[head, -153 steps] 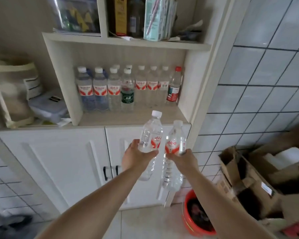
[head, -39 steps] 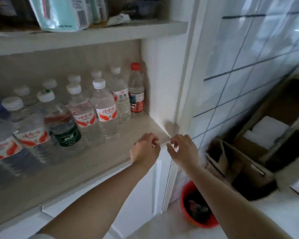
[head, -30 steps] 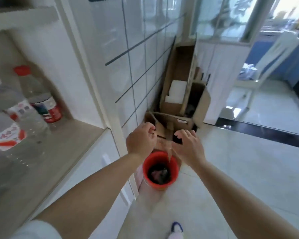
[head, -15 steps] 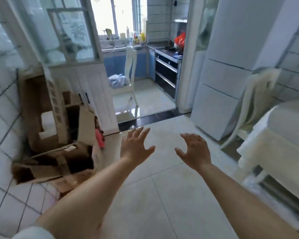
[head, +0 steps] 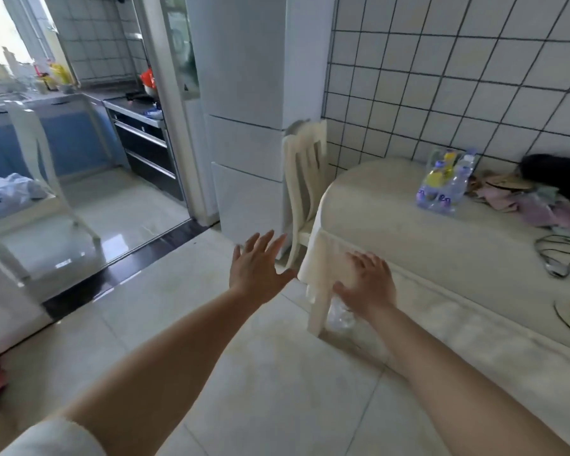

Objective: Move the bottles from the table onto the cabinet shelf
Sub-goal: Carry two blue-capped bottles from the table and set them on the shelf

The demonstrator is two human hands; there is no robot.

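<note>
Both hands are empty with fingers spread wide: the left hand (head: 255,268) hangs over the floor just short of the table (head: 392,205), the right hand (head: 367,284) in front of the table's near corner. The bottles (head: 445,185), a cluster with purple-blue labels and yellow accents, stand toward the table's far side near the tiled wall, just beside a heap of cloth (head: 537,205). The step is the reach: best to close on the table, then grip each bottle around its body, clear of the cloth. The label lettering is too blurred to read.
</note>
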